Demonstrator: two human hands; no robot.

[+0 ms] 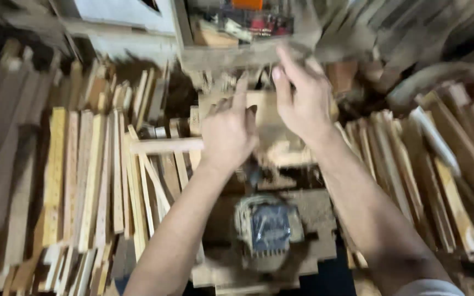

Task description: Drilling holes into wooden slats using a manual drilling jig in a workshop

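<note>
Head view: left hand (229,131) grips a wooden stick (165,145); right hand (303,98), fingers spread, holds nothing, above a dusty motor (267,227).

Both bare forearms reach up and forward from the lower edge. Left hand (227,131) shows its back, knuckles bent, index finger pointing upward. Right hand (302,98) sits just beside it, higher, fingers (284,60) stretched forward, wrist angled inward.
</note>
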